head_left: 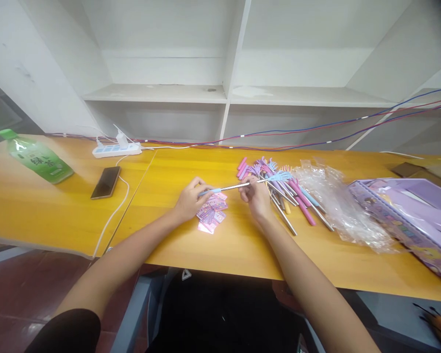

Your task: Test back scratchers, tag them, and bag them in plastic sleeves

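A blue back scratcher [233, 187] with a metal rod and a hand-shaped head is held across the table by both hands. My left hand [192, 198] is closed on its blue handle. Toward the head, the fingers of my right hand [257, 196] pinch the rod. Below and between the hands lies a loose pile of small pink and purple printed cards [211, 214]. Behind and to the right of my right hand is a heap of back scratchers [286, 189] in pink, purple, blue and orange, with metal rods showing.
Clear plastic bags [338, 206] lie beside the heap, and a purple printed box [404, 215] stands at far right. On the left are a green bottle [40, 158], a phone [106, 183] and a power strip [116, 149] with a white cable. White shelving [161, 93] rises behind the table.
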The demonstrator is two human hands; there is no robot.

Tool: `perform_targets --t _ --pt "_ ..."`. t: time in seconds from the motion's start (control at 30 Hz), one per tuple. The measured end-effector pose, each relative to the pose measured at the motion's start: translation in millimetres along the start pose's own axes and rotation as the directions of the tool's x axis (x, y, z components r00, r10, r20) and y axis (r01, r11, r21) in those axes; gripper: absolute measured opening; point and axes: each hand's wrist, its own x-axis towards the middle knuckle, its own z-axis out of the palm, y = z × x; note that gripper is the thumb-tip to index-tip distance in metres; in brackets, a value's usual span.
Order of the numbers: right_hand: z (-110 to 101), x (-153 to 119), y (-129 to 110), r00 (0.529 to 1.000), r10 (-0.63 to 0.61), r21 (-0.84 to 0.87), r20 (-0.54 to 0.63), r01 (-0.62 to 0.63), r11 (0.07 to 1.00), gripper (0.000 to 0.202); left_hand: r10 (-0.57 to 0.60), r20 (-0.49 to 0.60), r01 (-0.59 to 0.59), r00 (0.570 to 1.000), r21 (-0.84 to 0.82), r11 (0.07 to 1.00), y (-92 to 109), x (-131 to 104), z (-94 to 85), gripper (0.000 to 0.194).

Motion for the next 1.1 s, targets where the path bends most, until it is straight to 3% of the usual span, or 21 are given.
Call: perform_targets --t 0.2,0.3,0.4,0.47,0.53,0.6,0.73,0.87,1.1 --pt "5.2 -3.1 -0.6 0.996 -0.006 0.016 0.085 0.005 1.0 0.042 0.036 -0.006 -0.036 0.999 0.0 0.999 -1.0 -1.0 2.6 0.029" --pt "3.6 0.4 -2.6 0.997 0.037 0.033 0.073 -0.039 0.999 0.041 0.044 -0.029 -0.044 0.999 -0.011 0.999 -5.5 1.7 -0.8 0.027" --pt "-6.3 10.2 -6.0 0.993 0.065 0.129 -0.102 -0.051 0.99 0.044 0.023 -0.056 -0.024 0.998 -0.022 0.999 -11.9 6.6 -8.3 0.026" --pt "-16.6 17.6 -8.6 0.965 0.088 0.191 -0.249 -0.04 0.981 0.042 -0.019 -0.075 0.018 0.997 -0.027 0.999 -15.5 10.0 -13.8 0.025" --pt "-26.3 22.8 -11.5 0.933 0.076 0.164 -0.352 -0.018 0.986 0.04 -0.054 -0.088 0.051 0.995 -0.04 0.998 -17.3 12.8 -18.4 0.024" --pt "-32.1 24.1 -14.4 0.924 0.018 0.04 -0.383 -0.003 0.999 0.037 -0.064 -0.092 0.058 0.994 -0.06 0.997 -17.2 14.5 -21.6 0.023" --pt "-29.9 18.0 -18.3 0.959 -0.063 -0.226 -0.275 -0.001 0.974 0.035 -0.138 -0.147 0.107 0.98 -0.201 0.974 -15.4 13.5 -23.0 0.029" --pt "-23.9 11.2 -17.4 0.969 -0.144 -0.371 -0.203 0.06 0.927 0.04 -0.216 -0.202 0.127 0.955 -0.38 0.916 -16.9 10.6 -21.1 0.028" --pt "-26.4 7.6 -10.6 0.983 -0.104 -0.457 -0.15 0.024 0.889 0.038 -0.238 -0.211 0.15 0.948 -0.362 0.92 -19.1 9.8 -20.3 0.028"
